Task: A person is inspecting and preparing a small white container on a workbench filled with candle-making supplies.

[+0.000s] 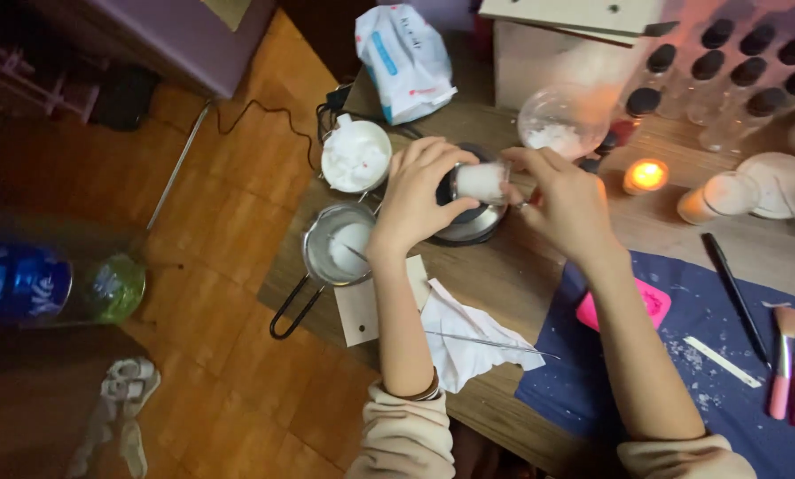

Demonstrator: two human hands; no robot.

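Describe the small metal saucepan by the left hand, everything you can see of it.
The small metal saucepan stands upright on the wooden table near its left edge, just left of the left hand's wrist. It looks like steel, round and shiny, with a dark loop handle reaching past the table edge. Something white lies inside, with a thin stick leaning in it. No hand touches it.

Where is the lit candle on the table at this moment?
In the head view, the lit candle stands on the wooden table, upper right, beyond the right hand and beside a white-filled jar.
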